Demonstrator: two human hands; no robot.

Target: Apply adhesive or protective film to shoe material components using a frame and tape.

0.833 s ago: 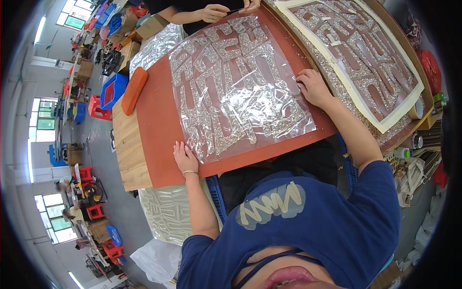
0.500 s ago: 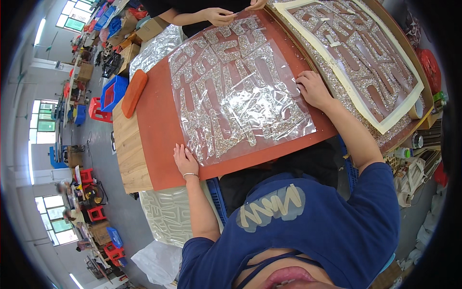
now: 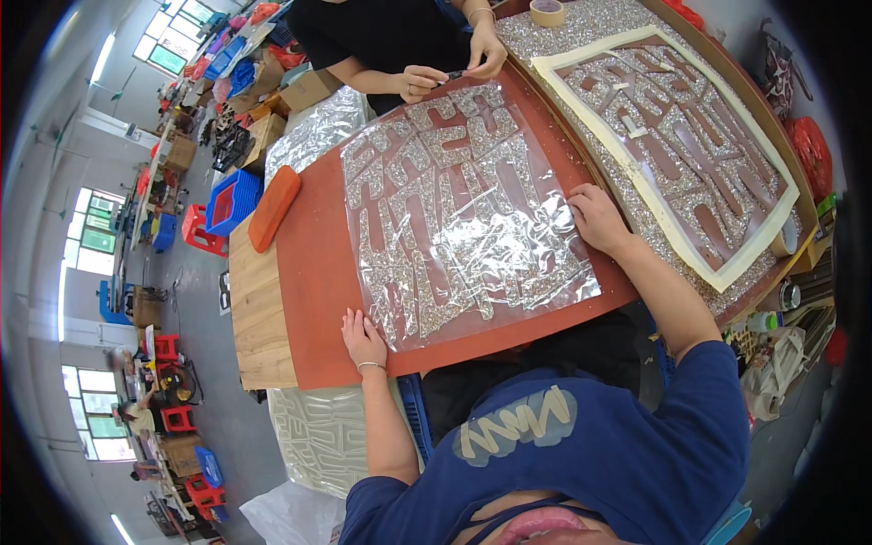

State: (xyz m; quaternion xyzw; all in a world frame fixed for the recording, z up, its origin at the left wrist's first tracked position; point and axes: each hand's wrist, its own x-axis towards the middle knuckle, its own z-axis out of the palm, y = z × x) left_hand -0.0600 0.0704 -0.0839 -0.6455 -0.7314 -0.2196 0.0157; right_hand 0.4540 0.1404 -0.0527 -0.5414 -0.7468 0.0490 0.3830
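A clear plastic sheet (image 3: 436,329) carrying glittery, stone-covered letter-like shapes lies on a reddish-brown mat (image 3: 313,272). My left hand (image 3: 364,341) rests flat at the sheet's near left corner, its fingers stretched out. At the right edge of the sheet lies my right hand (image 3: 597,218), fingers apart and slightly bent, with nothing visible in them. Across the table a co-worker's hands (image 3: 454,77) meet above the sheet's far edge, fingers pinched around something small and dark that I cannot make out.
To the right, a shallow tray (image 3: 581,34) of loose glitter stones holds a cream-bordered stencil (image 3: 677,224). A tape roll (image 3: 548,12) sits at its far end. An orange-red oblong block (image 3: 274,209) lies on the left edge, near stacked blue baskets (image 3: 233,203). A pale patterned sheet (image 3: 322,436) hangs below.
The view has tilted up, so the table sits lower and more of the co-worker shows. Both my hands stay at the sheet's edges; the co-worker's hands remain close together.
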